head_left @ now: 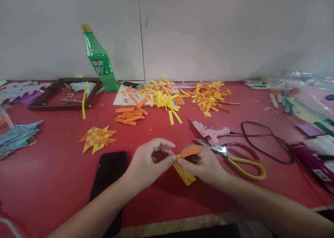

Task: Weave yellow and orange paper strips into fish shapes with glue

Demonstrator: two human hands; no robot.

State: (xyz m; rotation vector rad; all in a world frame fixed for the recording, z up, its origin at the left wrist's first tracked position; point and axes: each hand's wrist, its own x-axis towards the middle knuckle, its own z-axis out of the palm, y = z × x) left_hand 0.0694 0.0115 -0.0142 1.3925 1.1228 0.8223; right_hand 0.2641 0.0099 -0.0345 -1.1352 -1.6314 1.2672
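Between my two hands, above the red table, are folded paper strips: a yellow paper strip [184,173] hangs down and an orange paper strip [190,151] points up to the right. My left hand [153,158] pinches the crossing of the strips between thumb and fingertip. My right hand [203,163] grips the strips from the other side, its fingers partly hidden behind the orange one. Left of my hands lies a woven orange and yellow paper fish [97,139]. Beyond them are a stack of orange strips [132,114] and loose yellow strips [167,100].
A black phone [109,173] lies by my left forearm. Scissors [241,158] and a pink glue gun [210,131] with a black cord are on the right. A green bottle [101,62] stands beside a brown frame [58,108]. Paper scraps [210,95] lie at the back.
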